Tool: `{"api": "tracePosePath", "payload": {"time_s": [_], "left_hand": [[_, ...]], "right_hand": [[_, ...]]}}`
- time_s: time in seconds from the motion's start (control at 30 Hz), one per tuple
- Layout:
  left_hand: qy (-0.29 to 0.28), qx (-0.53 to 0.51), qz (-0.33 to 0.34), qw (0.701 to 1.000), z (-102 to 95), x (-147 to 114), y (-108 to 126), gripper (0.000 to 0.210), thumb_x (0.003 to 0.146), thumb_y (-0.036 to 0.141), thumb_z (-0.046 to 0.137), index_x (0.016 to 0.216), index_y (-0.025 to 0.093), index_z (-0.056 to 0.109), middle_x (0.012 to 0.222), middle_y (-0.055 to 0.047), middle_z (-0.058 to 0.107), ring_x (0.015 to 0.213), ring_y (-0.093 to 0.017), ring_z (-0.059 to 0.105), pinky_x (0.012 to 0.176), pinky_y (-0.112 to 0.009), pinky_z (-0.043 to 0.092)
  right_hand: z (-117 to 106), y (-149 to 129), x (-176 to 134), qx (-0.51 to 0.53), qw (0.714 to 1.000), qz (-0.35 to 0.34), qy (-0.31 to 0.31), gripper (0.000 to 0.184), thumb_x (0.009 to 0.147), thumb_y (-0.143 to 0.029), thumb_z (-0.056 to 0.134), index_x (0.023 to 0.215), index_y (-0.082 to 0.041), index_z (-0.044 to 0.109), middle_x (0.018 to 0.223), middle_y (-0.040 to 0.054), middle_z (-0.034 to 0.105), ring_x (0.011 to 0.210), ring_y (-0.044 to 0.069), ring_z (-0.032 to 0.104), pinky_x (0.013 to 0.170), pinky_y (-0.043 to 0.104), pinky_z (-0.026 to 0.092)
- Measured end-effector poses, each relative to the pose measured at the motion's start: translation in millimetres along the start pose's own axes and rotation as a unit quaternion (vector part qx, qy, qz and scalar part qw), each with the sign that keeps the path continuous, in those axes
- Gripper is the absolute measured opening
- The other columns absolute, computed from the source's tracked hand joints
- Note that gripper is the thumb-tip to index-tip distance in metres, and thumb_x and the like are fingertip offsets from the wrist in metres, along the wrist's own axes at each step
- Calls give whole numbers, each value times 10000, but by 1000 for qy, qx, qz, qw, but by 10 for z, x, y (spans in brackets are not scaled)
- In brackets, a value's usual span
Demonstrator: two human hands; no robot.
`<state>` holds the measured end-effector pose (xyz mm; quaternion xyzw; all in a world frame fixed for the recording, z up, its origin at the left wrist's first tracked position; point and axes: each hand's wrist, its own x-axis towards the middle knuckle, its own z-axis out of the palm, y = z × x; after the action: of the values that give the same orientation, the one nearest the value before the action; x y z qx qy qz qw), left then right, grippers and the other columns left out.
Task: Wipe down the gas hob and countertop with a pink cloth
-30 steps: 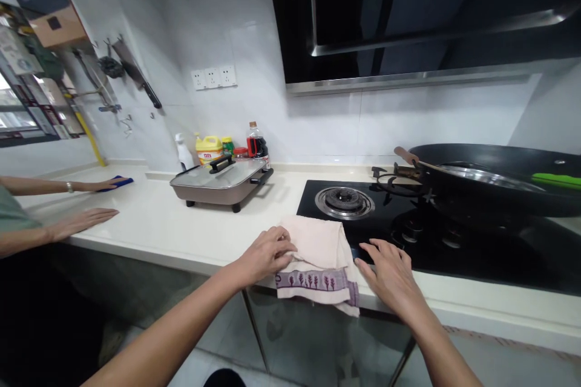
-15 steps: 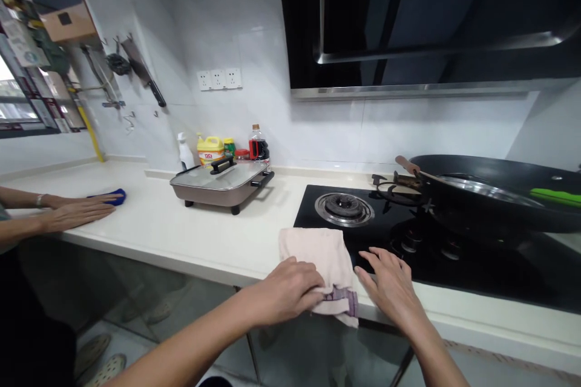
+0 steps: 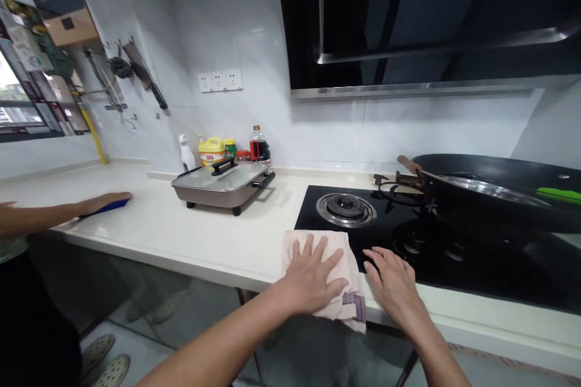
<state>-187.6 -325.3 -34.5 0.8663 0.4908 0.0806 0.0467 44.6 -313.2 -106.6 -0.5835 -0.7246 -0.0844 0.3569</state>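
Flat on a pale pink cloth lies my left hand, its fingers spread. The cloth covers the front left corner of the black gas stove and part of the white countertop, and its purple-striped end hangs over the front edge. To the right of the cloth, my right hand rests at the stove's front edge with nothing in it, fingers stretched out and slightly bent. Behind the cloth is the left burner.
A large black wok sits on the stove's right side under the range hood. An electric pan with a glass lid stands left, bottles behind it. At far left another person's hand presses a blue cloth.
My left hand has let go of the cloth's folded edge and now lies spread on top of it. The other person's hand and blue cloth have shifted. My right hand has barely moved.
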Motion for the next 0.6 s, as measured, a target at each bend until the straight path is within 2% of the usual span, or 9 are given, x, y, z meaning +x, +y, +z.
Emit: {"api": "tracePosePath", "payload": {"time_s": [0.17,0.3,0.37,0.47,0.6], "left_hand": [[-54,-45,64,995,-19,-5,231,796,949,794,296,1638,402,222,1750,-65,36,1571,-463,-73,1178,-779,-24],[-89,-83,107,987,-48,327,383,874,900,852,308,1639,391,231,1752,-58,38,1570,-466,-81,1170,-782,-52],[-90,-81,105,987,-28,575,393,893,885,848,353,1638,380,246,1750,-60,72,1575,-461,-66,1175,-773,-47],[-94,-70,107,987,1,858,343,900,878,819,406,1639,362,253,1747,-46,98,1584,-435,-60,1185,-757,-46],[-94,-69,89,989,-34,883,149,953,839,870,410,1630,354,286,1741,-28,105,1589,-423,-42,1177,-762,-97]], "right_hand": [[-27,62,34,85,995,44,42,512,1032,-515,304,1207,-214,679,1294,125,626,1240,303,556,1099,551,378],[-101,134,23,164,975,107,110,544,1002,-601,343,1124,-204,693,1245,129,635,1227,307,560,1117,525,386],[-129,158,12,181,970,125,102,549,995,-614,347,1112,-202,691,1237,135,634,1227,309,558,1111,510,396],[-132,178,8,157,978,124,59,569,991,-618,313,1101,-208,692,1232,141,639,1201,317,564,1087,514,404],[-97,210,27,107,990,95,1,577,985,-610,288,1112,-222,695,1211,129,659,1180,323,573,1068,540,402]]}}
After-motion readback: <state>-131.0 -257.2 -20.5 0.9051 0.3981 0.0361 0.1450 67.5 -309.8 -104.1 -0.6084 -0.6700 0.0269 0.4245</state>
